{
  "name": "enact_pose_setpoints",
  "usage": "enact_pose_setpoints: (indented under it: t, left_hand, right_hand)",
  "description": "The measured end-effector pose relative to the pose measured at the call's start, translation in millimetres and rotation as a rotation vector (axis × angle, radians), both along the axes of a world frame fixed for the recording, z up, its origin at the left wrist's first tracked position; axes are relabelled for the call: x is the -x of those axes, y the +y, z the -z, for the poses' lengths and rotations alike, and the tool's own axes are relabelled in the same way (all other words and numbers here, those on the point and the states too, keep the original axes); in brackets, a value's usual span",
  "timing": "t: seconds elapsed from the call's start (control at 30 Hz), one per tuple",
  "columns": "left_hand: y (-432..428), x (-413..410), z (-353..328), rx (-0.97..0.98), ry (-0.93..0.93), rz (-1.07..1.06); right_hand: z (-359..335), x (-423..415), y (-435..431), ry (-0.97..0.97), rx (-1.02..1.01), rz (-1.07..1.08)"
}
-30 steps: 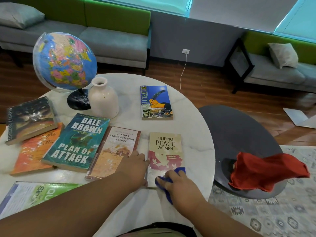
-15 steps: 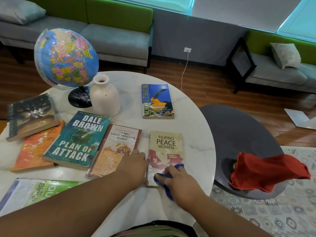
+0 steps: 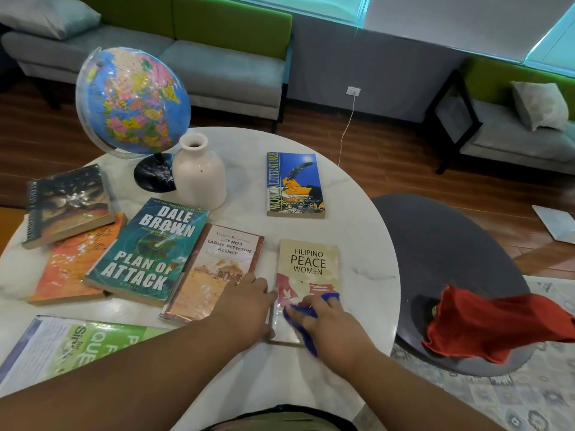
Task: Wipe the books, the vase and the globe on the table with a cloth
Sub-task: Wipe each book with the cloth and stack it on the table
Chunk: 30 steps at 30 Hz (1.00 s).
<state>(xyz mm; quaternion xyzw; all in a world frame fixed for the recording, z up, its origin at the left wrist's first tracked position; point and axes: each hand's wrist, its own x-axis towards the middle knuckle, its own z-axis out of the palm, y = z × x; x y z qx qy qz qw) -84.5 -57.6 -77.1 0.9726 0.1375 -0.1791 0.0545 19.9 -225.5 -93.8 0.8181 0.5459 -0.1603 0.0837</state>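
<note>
While your right hand (image 3: 333,328) is gripping the blue cloth (image 3: 329,296) on the lower cover of the book (image 3: 306,262) near the table (image 3: 357,244) edge and your flat left hand (image 3: 249,303) is bracing its side, a strong stroke could be sliding it off.

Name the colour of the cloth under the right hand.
Blue: the cloth shows best in the head view.

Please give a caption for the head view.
Right hand wipes the Filipino Peace Women book with a blue cloth; left hand steadies it.

Flat left hand (image 3: 249,301), right hand (image 3: 329,321) curled round blue cloth (image 3: 303,332)
</note>
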Motion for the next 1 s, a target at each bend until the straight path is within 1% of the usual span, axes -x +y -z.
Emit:
enact_pose_setpoints:
  t: [0.07,0.13,0.2,0.3,0.37,0.43,0.53,0.6,0.67,0.77,0.83,0.9,1.0]
  left_hand:
    - [-0.4,-0.1,-0.1,-0.011,-0.008,-0.005]
    - [-2.0,-0.2,0.2,-0.015,-0.011,-0.020]
    - [-3.5,-0.2,0.1,-0.014,-0.009,-0.033]
    - [-4.2,-0.3,-0.5,-0.006,-0.011,-0.050]
    - [-5.3,-0.9,-1.2,0.004,-0.009,-0.062]
    - [-6.8,-1.8,-1.2,0.014,-0.004,-0.076]
    - [-7.3,-3.0,0.3,0.016,-0.007,-0.101]
    - [-7.0,-3.2,0.6,0.018,-0.010,-0.114]
    - [-6.8,-2.8,0.3,0.025,-0.005,-0.130]
    - [-5.7,-2.3,-0.4,0.029,0.017,-0.148]
    - [-5.7,-2.9,-1.6,0.020,0.031,-0.146]
    - [-6.3,-3.8,-2.9,0.008,0.035,-0.141]
    - [-8.8,-4.5,-4.0,0.000,0.024,-0.148]
  right_hand:
    - [-0.5,-19.1,4.3,-0.031,0.002,0.141]
    - [-2.4,-27.9,8.2,-0.070,0.023,0.216]
    - [-3.8,-20.4,9.8,-0.077,0.037,0.171]
    - [-3.8,1.2,6.3,-0.041,0.053,-0.075]
    - [-2.5,1.4,7.0,-0.024,0.042,-0.165]
    - [-1.5,-9.7,14.1,-0.036,0.022,-0.130]
    - [-5.1,-34.5,33.1,-0.054,0.019,0.058]
    - [-7.2,-45.6,42.7,-0.079,0.048,0.107]
    - [-8.5,-42.1,42.8,-0.087,0.055,0.059]
    - [-1.9,-24.4,28.2,-0.048,0.036,-0.145]
    - [0.2,-24.1,23.8,-0.017,0.017,-0.203]
    - [-0.3,-37.8,32.6,-0.029,0.015,-0.168]
    - [-3.4,-61.7,54.1,-0.033,0.043,-0.013]
